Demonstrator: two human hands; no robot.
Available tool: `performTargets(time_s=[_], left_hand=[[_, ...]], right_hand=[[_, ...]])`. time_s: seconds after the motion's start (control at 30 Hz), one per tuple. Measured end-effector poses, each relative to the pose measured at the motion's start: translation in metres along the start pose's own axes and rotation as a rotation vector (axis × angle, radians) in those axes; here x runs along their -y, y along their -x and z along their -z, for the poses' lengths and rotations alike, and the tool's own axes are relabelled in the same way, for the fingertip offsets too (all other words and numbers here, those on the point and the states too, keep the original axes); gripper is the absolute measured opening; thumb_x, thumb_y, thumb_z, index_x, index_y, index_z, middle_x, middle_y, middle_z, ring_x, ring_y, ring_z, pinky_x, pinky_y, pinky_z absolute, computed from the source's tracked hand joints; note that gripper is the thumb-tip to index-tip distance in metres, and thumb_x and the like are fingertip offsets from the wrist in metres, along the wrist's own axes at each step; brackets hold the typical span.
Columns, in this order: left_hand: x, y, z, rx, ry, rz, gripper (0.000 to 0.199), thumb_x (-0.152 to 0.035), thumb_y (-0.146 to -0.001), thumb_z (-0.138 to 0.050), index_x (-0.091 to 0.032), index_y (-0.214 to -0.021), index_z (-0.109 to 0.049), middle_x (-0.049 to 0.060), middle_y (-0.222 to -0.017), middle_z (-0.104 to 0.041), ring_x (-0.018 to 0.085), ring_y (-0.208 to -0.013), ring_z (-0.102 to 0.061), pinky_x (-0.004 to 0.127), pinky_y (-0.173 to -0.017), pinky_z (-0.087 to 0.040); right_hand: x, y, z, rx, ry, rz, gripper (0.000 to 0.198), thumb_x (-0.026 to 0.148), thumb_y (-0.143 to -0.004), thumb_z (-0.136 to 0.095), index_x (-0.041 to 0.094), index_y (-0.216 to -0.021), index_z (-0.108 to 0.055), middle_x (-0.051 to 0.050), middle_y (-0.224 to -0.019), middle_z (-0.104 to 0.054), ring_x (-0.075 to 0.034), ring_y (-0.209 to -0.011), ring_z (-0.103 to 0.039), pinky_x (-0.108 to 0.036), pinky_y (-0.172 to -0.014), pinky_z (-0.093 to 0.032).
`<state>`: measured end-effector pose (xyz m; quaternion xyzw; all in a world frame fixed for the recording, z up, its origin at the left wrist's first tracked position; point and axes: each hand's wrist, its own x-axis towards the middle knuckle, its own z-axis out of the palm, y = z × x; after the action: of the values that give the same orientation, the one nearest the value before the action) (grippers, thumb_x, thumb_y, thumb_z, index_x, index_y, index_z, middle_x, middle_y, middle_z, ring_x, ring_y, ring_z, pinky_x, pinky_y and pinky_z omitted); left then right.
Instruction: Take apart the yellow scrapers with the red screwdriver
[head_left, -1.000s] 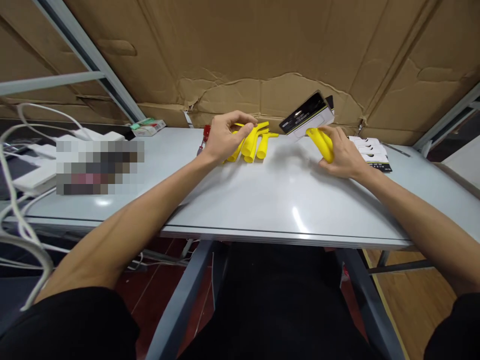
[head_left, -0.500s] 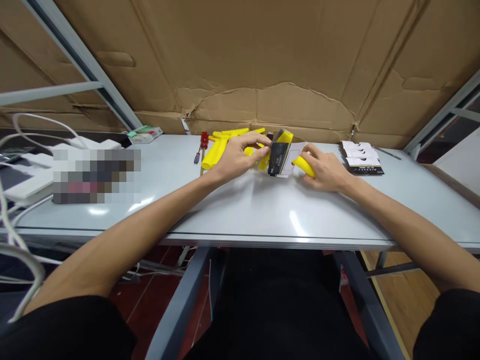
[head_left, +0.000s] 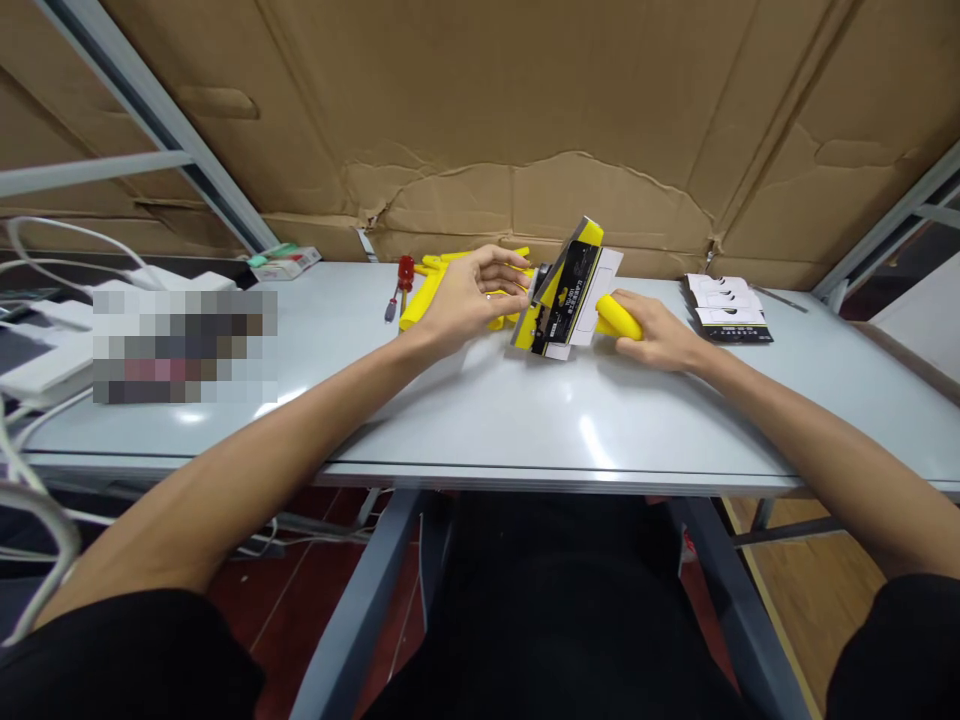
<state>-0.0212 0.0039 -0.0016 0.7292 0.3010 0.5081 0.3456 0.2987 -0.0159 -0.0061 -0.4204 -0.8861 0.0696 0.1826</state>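
Observation:
My right hand is wrapped round the yellow handle of a wide-bladed scraper. A black and white printed card sits around the scraper's head, its white flap facing the handle. Yellow and grey ends of the scraper stick out beyond the card. The head is tilted and raised above the table. At its left side is my left hand, thumb and fingers apart, the tips at or very close to the edge. Behind the left hand lie several yellow-handled tools, partly hidden.
A red-handled screwdriver and a smaller one lie left of the yellow tools. Several folded cards are stacked at the right. White power strips and cables crowd the left. Cardboard walls off the back.
The scraper with its card has turned, showing more of the black printed face and both ends. My left fingers have come off the card's top and spread. My right hand still grips the handle.

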Motion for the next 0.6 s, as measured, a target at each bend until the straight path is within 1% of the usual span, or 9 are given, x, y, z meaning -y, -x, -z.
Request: performTargets(time_s=[0.1, 0.2, 0.3, 0.37, 0.43, 0.53, 0.6], left_hand=[[-0.001, 0.002, -0.003, 0.006, 0.019, 0.015, 0.044, -0.019, -0.074, -0.091, -0.022, -0.112, -0.068, 0.005, -0.100, -0.078, 0.022, -0.098, -0.077, 0.042, -0.092, -0.067], [0.001, 0.002, -0.006, 0.014, 0.032, -0.006, 0.044, -0.020, -0.074, -0.092, -0.024, -0.106, -0.062, 0.003, -0.100, -0.077, 0.021, -0.095, -0.077, 0.040, -0.089, -0.067], [0.001, 0.003, -0.008, 0.035, 0.004, -0.030, 0.036, -0.026, -0.076, -0.093, -0.022, -0.098, -0.065, 0.005, -0.101, -0.078, 0.020, -0.093, -0.077, 0.042, -0.094, -0.067], [0.000, 0.004, -0.009, 0.045, -0.021, -0.034, 0.027, -0.030, -0.080, -0.091, -0.021, -0.096, -0.071, 0.007, -0.104, -0.080, 0.021, -0.096, -0.077, 0.043, -0.097, -0.067], [-0.001, 0.005, -0.010, 0.037, -0.045, -0.030, 0.024, -0.033, -0.082, -0.090, -0.021, -0.098, -0.077, 0.008, -0.107, -0.081, 0.022, -0.099, -0.078, 0.042, -0.097, -0.068], [-0.001, 0.007, -0.012, 0.015, -0.067, -0.030, 0.029, -0.040, -0.081, -0.093, -0.022, -0.099, -0.080, 0.008, -0.110, -0.082, 0.023, -0.099, -0.078, 0.043, -0.091, -0.069], [-0.001, 0.008, -0.014, 0.008, -0.078, -0.037, 0.035, -0.047, -0.079, -0.097, -0.022, -0.098, -0.079, 0.008, -0.108, -0.082, 0.024, -0.097, -0.078, 0.044, -0.090, -0.070]], right_hand=[[-0.001, 0.000, 0.006, 0.071, -0.074, -0.006, 0.038, 0.044, -0.076, -0.050, 0.014, -0.099, -0.052, -0.006, -0.099, -0.062, -0.011, -0.085, -0.047, -0.029, -0.083, -0.039], [0.000, 0.000, 0.010, 0.135, -0.040, -0.014, 0.041, 0.044, -0.074, -0.050, 0.014, -0.103, -0.056, -0.007, -0.105, -0.066, -0.013, -0.089, -0.051, -0.028, -0.083, -0.038], [0.002, 0.000, 0.012, 0.206, 0.056, -0.030, 0.053, 0.043, -0.076, -0.051, 0.016, -0.120, -0.062, -0.009, -0.121, -0.068, -0.017, -0.100, -0.056, -0.028, -0.085, -0.039], [0.004, 0.000, 0.013, 0.229, 0.123, -0.041, 0.062, 0.044, -0.078, -0.051, 0.019, -0.134, -0.062, -0.010, -0.129, -0.067, -0.020, -0.105, -0.058, -0.028, -0.085, -0.039], [0.006, 0.001, 0.012, 0.242, 0.188, -0.059, 0.068, 0.046, -0.081, -0.051, 0.021, -0.143, -0.060, -0.011, -0.133, -0.065, -0.021, -0.107, -0.058, -0.027, -0.083, -0.038], [0.007, 0.003, 0.008, 0.234, 0.270, -0.050, 0.074, 0.049, -0.084, -0.051, 0.021, -0.152, -0.055, -0.013, -0.132, -0.064, -0.021, -0.106, -0.057, -0.026, -0.081, -0.037], [0.006, 0.004, 0.004, 0.194, 0.319, -0.013, 0.077, 0.049, -0.084, -0.053, 0.019, -0.155, -0.053, -0.016, -0.131, -0.064, -0.022, -0.105, -0.056, -0.028, -0.082, -0.039]])
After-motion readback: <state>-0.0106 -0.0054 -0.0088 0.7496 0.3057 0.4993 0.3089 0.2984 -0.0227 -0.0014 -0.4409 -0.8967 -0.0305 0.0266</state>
